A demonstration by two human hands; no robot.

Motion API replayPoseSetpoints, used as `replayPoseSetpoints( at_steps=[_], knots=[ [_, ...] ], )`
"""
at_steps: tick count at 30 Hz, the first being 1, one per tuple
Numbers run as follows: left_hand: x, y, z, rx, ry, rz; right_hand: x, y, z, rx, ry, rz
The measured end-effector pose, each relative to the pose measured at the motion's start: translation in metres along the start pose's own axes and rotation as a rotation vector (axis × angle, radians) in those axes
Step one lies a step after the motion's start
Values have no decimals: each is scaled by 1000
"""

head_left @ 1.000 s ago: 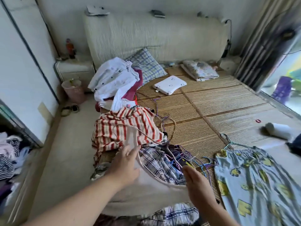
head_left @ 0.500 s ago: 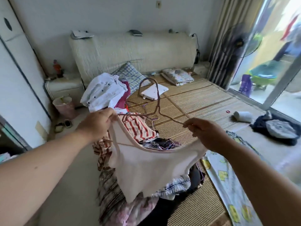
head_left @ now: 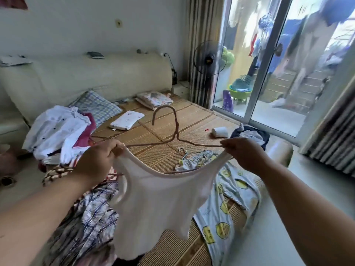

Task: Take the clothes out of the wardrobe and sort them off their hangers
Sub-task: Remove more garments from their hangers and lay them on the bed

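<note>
Hanger (head_left: 173,135) and white vest top (head_left: 159,204) are hanging together in the air between my hands, above the bed mat (head_left: 192,120). The hook is pointing up and away from me.

Left hand (head_left: 96,162): fingers are curling tight, pinching the top's left strap where it is sitting on the hanger's shoulder. Right hand (head_left: 244,152): fingers are closing on the right strap at the wire's end in the same way. I cannot tell whether either pinch is taking wire as well as cloth, as the knuckles are hiding it. The top is not yet off the hanger, and the lower bar is showing behind the neckline.

Risks, as I am judging them:
- Both straps are being pulled taut outward, so a thin strap may be catching on the wire's bend and stretching instead of sliding off.
- If I am freeing both sides at once, the hanger is likely dropping onto the plaid garment (head_left: 92,214) below and tangling in that heap.
- A loose hanger (head_left: 184,151) is lying at the top edge of the yellow-print garment (head_left: 230,189). A second one falling there could be hooking into it.
- If the top is slipping from one pinch, it is landing among unsorted clothes. The white shirt pile (head_left: 55,131) is sitting well apart, at left.
</note>
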State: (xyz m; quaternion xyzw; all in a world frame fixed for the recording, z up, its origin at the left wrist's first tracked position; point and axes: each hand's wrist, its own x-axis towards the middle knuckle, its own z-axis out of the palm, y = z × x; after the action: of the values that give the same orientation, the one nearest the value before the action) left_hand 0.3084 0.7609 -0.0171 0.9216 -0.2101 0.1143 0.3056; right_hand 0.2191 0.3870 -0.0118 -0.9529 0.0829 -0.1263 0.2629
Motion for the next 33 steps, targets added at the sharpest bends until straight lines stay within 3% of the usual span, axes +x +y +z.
replayPoseSetpoints(
  at_steps=[12, 18, 25, 33],
  knots=[
    [45, 221, 204, -2, -2, 92, -26, 235, -124, -151, 143, 126],
    [97, 274, 287, -68, -50, 88, 15, 319, -152, -169, 107, 166],
    [209, 306, 411, -231, -149, 80, 121, 414, -182, -244, 100, 186],
    [329, 331, 545, -214, -442, -72, 241, 524, -186, -286, 52, 327]
  ],
)
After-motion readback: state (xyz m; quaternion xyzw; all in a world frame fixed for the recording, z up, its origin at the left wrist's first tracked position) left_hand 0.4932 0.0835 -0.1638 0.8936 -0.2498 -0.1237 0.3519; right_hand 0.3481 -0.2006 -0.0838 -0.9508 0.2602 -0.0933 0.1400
